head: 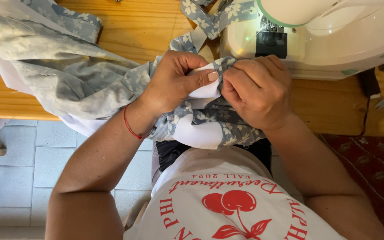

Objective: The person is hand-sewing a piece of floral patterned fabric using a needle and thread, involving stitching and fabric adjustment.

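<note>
My left hand and right hand both pinch the blue flowered fabric between them, just in front of the white sewing machine.

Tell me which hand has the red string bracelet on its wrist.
The left hand: a thin red string bracelet circles its wrist. The right hand has a bare wrist. Both pinch the blue floral fabric.

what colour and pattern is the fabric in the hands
Grey-blue with small white flowers, white on its underside. The fabric shows best in the head view, pinched by the left hand and right hand.
</note>
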